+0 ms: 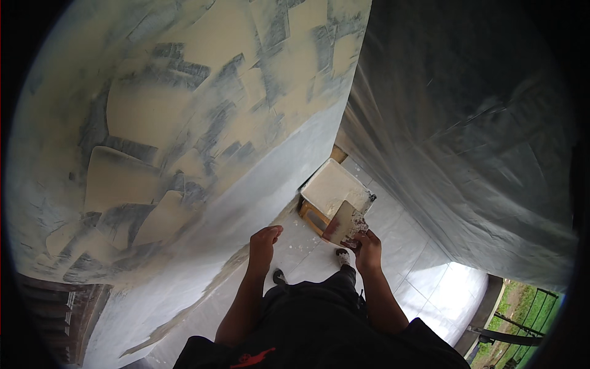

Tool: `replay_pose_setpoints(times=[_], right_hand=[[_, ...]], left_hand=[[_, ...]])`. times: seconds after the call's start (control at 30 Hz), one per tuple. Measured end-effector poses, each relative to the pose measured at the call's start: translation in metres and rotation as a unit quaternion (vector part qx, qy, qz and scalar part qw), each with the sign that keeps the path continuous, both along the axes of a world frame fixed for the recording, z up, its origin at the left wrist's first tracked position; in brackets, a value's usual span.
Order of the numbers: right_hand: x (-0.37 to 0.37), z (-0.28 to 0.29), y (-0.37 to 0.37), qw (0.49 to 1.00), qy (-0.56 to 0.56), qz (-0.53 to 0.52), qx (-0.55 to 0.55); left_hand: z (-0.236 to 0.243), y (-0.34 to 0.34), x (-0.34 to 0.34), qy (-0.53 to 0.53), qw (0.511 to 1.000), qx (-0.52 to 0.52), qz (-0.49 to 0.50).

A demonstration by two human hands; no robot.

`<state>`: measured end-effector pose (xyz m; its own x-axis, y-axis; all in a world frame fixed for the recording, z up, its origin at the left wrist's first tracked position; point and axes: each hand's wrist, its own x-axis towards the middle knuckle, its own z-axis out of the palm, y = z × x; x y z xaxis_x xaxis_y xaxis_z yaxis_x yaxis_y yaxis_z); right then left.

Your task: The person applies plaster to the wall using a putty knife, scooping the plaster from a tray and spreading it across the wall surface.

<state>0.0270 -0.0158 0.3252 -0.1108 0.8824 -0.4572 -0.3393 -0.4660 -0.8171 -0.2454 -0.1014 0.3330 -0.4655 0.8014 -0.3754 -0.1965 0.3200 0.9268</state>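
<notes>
My right hand (367, 246) grips a wide putty knife (340, 222), its blade smeared with pale, crumbly putty. The knife is over the near edge of a squarish off-white tray or board (332, 184). Beneath it shows the yellow-brown side of a stool-like support (313, 216). To the left, my left hand (266, 238) is raised with its fingers curled in, and nothing sticks out of it. It hangs in front of the wall, apart from the tray and the knife.
A wall (153, 114) with overlapping patches of cream putty over grey rises on the left. Cloudy plastic sheeting (442, 135) hangs on the right. My shoes stand on grey floor tiles (393, 261). A dark metal railing (522, 323) borders grass at the lower right.
</notes>
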Motion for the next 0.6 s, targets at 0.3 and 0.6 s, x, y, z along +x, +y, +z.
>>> replay_pose_setpoints(times=[0.3,0.6], right_hand=[[0.053,-0.056,0.148,0.982,-0.056,0.171,0.053],[0.093,-0.171,0.248,0.911,-0.296,0.270,0.096]], left_hand=[[-0.056,0.059,0.083,-0.106,0.979,-0.065,0.160],[-0.165,0.097,0.170,-0.215,0.929,-0.162,0.253]])
